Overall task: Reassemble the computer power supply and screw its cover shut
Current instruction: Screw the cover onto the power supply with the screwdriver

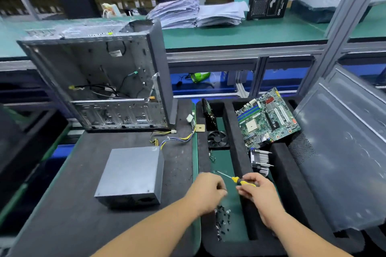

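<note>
Step in hand: I judge I am at the fastening stage, gathering a screw and the driver; the cover looks already seated on the box.
Power supply (pixel 130 175): it sits closed on the dark mat of the table (pixel 62 215), to the left of both hands and apart from them, its cable bundle (pixel 171 139) trailing off toward the open computer case (pixel 98 81).
Left hand (pixel 208 191): fingers curled together over the green floor of the foam tray (pixel 292 190), as if pinching something small; I cannot tell whether a screw is actually between the fingertips.
Right hand (pixel 258 192): fingers curled round the yellow handle of the screwdriver (pixel 236 179), whose shaft points up and left across the tray.
Screws (pixel 222 221): a loose scatter of dark ones lies in the same tray compartment, just below my left hand.
Other parts: a motherboard (pixel 267 119) leans in the next compartment, a small fan (pixel 217 139) lies above my hands, and a heatsink (pixel 260 161) sits right of the driver tip.
Next move calls for: carrying driver and screw left to the box, finding a hole along the cover's edge, and holding the screw upright while the tip seats.
Risk: I judge a small screw could easily drop onto the dark mat and be hard to spot.
</note>
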